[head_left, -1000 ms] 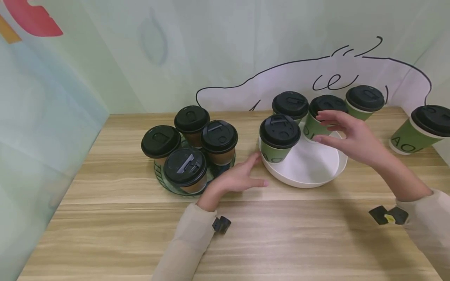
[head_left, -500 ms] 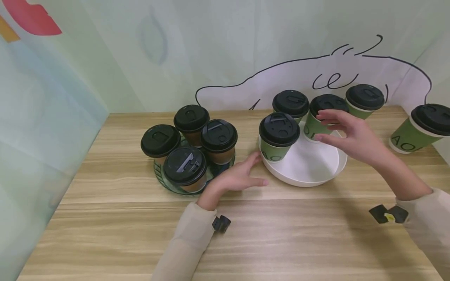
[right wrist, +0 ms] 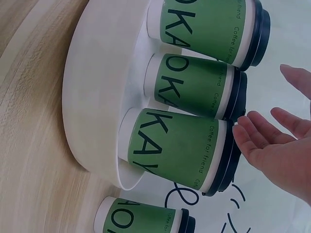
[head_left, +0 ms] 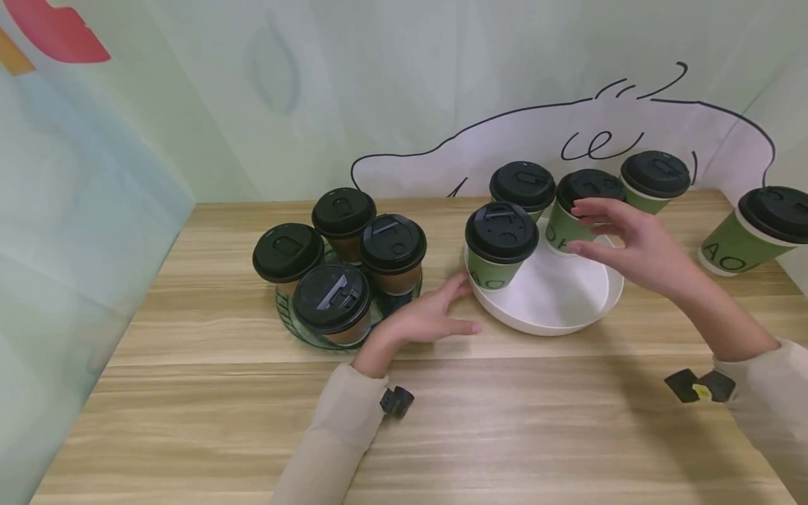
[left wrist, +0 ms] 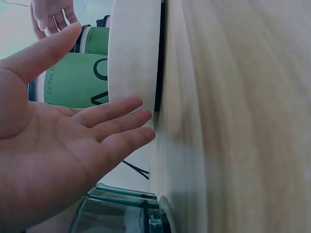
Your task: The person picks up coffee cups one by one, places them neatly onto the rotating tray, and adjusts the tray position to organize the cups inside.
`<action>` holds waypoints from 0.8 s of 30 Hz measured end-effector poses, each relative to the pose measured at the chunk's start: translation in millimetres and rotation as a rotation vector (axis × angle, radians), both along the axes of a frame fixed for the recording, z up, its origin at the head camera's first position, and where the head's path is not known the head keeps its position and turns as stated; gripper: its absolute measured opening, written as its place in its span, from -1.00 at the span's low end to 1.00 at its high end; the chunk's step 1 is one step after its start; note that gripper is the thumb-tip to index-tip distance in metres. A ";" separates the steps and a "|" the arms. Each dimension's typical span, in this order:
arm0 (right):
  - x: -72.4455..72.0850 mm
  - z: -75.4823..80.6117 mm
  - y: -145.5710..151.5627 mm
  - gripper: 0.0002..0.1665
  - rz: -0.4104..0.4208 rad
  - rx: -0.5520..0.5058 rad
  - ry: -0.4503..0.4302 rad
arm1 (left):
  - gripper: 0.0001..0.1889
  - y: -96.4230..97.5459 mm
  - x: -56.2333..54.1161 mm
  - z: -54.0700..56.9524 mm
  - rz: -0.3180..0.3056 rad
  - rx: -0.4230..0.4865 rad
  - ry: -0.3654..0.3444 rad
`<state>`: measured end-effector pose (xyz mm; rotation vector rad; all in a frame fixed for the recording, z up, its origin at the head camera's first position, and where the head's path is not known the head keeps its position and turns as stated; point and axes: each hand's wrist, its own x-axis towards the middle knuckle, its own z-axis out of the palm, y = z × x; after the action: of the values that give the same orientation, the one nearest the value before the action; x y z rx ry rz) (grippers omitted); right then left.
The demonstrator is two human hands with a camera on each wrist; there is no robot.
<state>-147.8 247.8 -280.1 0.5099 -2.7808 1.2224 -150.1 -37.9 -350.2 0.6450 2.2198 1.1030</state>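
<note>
In the head view a white round tray (head_left: 536,319) holds three green paper cups with black lids: a front cup (head_left: 501,242), a back cup (head_left: 521,186) and a right cup (head_left: 568,228). My left hand (head_left: 429,319) has its fingers extended beside the tray's left wall; whether they touch it I cannot tell. My right hand (head_left: 637,245) hovers at the right cup, thumb apart from the fingers and nothing gripped. In the right wrist view its fingertips (right wrist: 241,131) lie at that cup's lid (right wrist: 226,158); contact is unclear.
Left of the tray, a green glass plate (head_left: 297,330) bears several brown cups with black lids (head_left: 332,298). Two more green cups stand outside the tray, one behind it (head_left: 655,182) and one at far right (head_left: 751,235). A printed cloth (head_left: 404,84) backs the wooden table (head_left: 492,421).
</note>
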 end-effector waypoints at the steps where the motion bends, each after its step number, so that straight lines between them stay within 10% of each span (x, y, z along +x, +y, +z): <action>1: 0.0 0.1 0.1 -0.38 -0.001 0.001 0.000 | -0.14 0.2 -0.2 -0.3 0.000 -0.004 0.001; 24: 3.5 0.2 6.9 -0.37 -0.024 0.023 0.013 | -0.12 1.0 1.0 -0.6 0.014 -0.015 -0.003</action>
<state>-144.3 254.7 -279.8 0.4833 -2.7849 1.1802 -149.2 -36.8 -350.8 0.6222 2.2313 1.0931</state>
